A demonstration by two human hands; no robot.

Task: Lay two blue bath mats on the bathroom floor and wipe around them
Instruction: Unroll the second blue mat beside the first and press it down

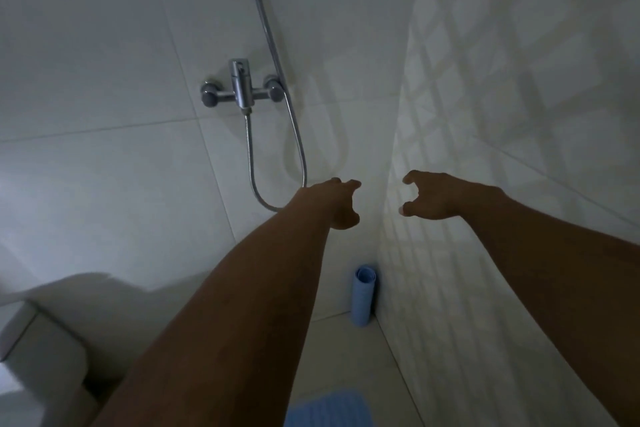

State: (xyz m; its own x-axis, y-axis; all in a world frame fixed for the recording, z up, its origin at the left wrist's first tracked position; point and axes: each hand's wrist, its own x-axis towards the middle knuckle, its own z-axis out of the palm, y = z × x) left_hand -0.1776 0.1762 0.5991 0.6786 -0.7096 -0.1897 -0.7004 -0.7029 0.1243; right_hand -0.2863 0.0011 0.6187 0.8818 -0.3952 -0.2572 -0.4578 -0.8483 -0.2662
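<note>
The left hand (341,203) is held out at the end of a bare, straightened arm. Its fingers are loosely bent and apart, and nothing is gripped in them. The right hand (434,198) is raised to about the same height, with a gap left between the two. Its thumb and fingers are curved like a claw and spread apart, and nothing is held there either. Both hands are seen in front of the corner where two tiled walls meet; whether either wall is touched cannot be told.

Below the hands, a rolled blue mat (363,295) is stood upright on the floor (346,357), tucked into the corner close against the right-hand wall. A second blue mat (325,409) is laid flat on the floor nearer the person. Only its far part is seen, at the bottom edge between the two forearms, and its ribbed surface is blurred. The two mats are well apart.

Behind the left hand, a metal shower hose (303,149) is hung in a loop against the left-hand wall, with the bottom of the loop partly hidden by the wrist. The hose is joined to a chrome tap (240,87) fixed to that wall, and a thin pipe (263,10) is run upward beside it. A white toilet (41,357) is partly seen at the lower left. The room is dimly lit, and a pattern of pale squares is cast on the right-hand wall.
</note>
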